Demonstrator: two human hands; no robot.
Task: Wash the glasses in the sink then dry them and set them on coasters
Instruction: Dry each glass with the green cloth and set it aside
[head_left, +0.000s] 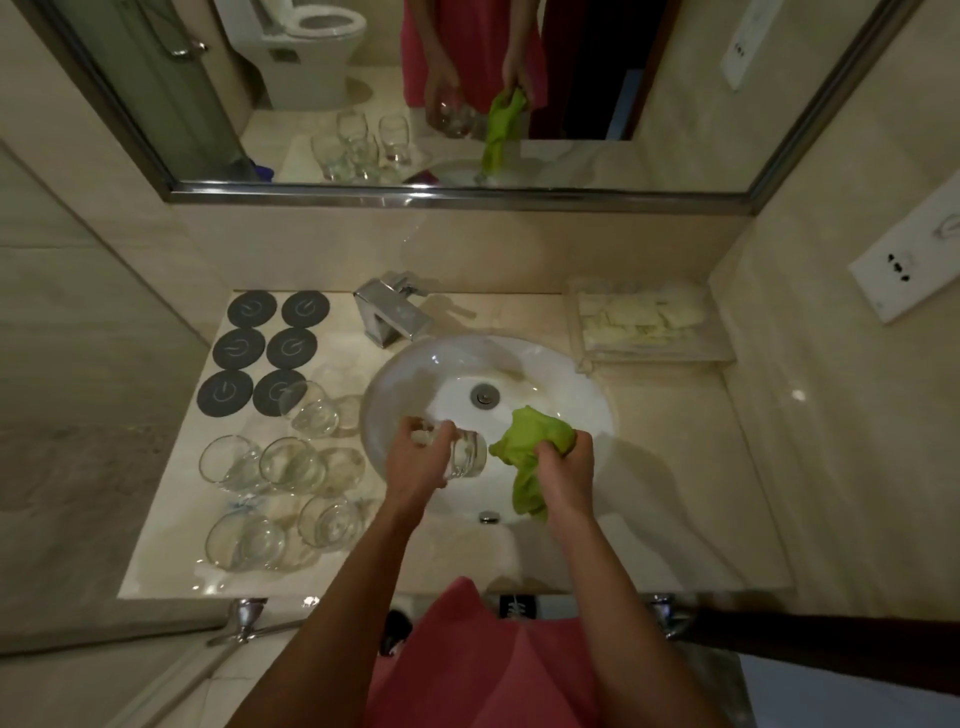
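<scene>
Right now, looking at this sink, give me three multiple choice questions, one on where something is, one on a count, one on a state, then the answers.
1. Where are the dark coasters?
A. On the counter left of the basin
B. Inside the basin
C. On the tray at the right

2. How many coasters are laid out?
A. Four
B. Six
C. Nine

3. What is the right hand doing?
A. Resting flat on the counter
B. Turning the tap
C. Gripping a green cloth

Answers:
1. A, they lie in two columns left of the basin, behind the glasses.
2. B, three rows of two, though a glass partly covers one.
3. C, its fingers are curled round the green cloth over the basin, while the left hand holds a glass.
</scene>
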